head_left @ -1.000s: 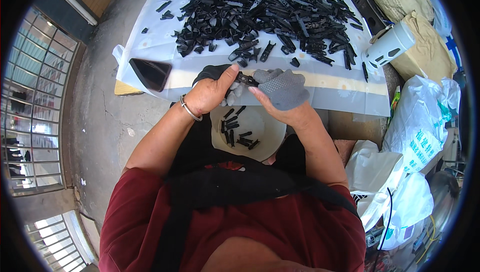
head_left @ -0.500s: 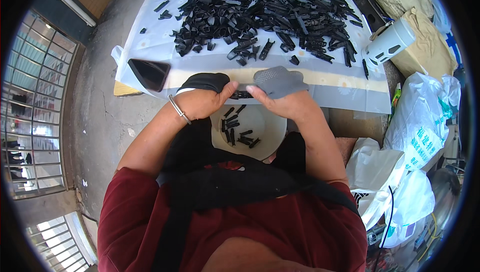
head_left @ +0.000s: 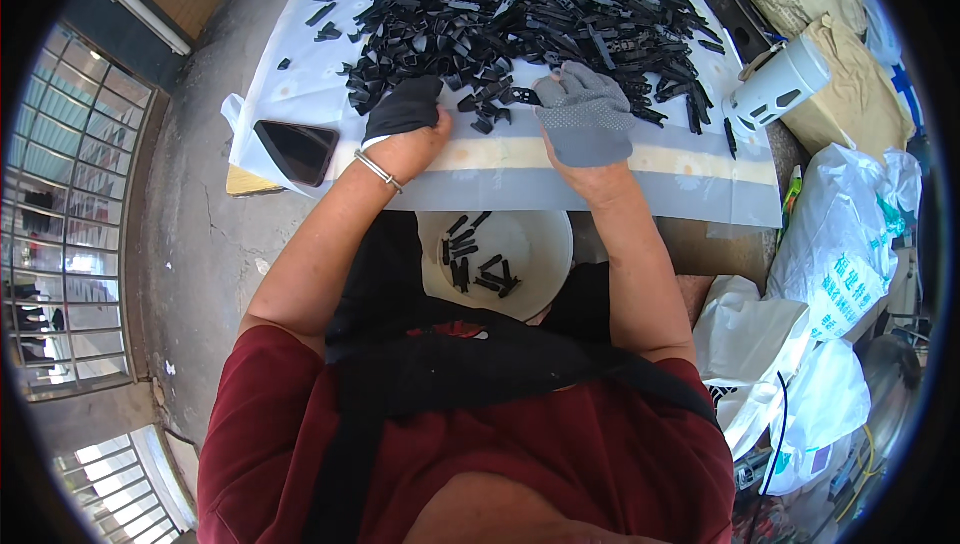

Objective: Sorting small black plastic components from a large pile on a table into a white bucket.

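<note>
A heap of black plastic parts [head_left: 440,44], some short and curved, some long and slim, covers the far part of the table. My left hand [head_left: 405,124], in a black fingerless glove, is curled closed at the heap's near edge; what its fingers hold, if anything, is hidden. To its right, my right hand [head_left: 588,119], in a grey dotted glove, pinches a black plastic clip [head_left: 525,96] that sticks out toward the left. Below the table edge stands a cream bucket [head_left: 545,269] with several black clips [head_left: 495,274] lying at its bottom.
A dark phone [head_left: 298,151] lies at the table's left edge. A white cup-like container [head_left: 780,84] stands at the right edge, beside brown sacks [head_left: 850,84]. White plastic bags [head_left: 835,244] crowd the right side. Barred windows [head_left: 75,204] line the left.
Both hands have moved apart and forward from above the bucket to the heap's near edge. The clip they held together is gone from between them; one more clip seems to lie in the bucket.
</note>
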The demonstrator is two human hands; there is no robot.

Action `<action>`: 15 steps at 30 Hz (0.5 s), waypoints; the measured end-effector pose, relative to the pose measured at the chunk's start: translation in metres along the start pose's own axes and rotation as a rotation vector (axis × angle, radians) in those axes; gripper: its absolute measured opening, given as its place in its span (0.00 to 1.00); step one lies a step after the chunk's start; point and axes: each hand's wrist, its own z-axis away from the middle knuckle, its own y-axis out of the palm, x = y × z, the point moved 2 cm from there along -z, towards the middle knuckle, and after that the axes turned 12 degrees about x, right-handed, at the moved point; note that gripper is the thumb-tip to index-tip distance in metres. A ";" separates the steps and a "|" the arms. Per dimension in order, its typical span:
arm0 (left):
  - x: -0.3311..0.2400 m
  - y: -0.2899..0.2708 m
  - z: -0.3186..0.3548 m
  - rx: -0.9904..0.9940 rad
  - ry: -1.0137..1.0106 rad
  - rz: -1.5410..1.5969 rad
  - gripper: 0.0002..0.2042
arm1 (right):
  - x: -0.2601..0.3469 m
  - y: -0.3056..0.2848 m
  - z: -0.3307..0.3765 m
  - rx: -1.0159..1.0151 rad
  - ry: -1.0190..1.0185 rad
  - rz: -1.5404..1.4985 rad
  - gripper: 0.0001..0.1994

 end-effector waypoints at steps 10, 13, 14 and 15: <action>-0.022 -0.032 0.034 0.410 -0.019 0.465 0.15 | 0.054 -0.010 0.019 0.233 0.038 -0.733 0.10; -0.037 -0.044 0.044 0.467 0.099 0.639 0.17 | 0.056 -0.004 0.022 0.211 -0.030 -0.889 0.12; -0.040 -0.047 0.045 0.543 0.091 0.751 0.21 | 0.055 -0.005 0.024 0.227 -0.006 -0.969 0.12; -0.039 -0.043 0.045 0.544 0.090 0.753 0.21 | 0.054 -0.005 0.025 0.244 0.019 -1.048 0.12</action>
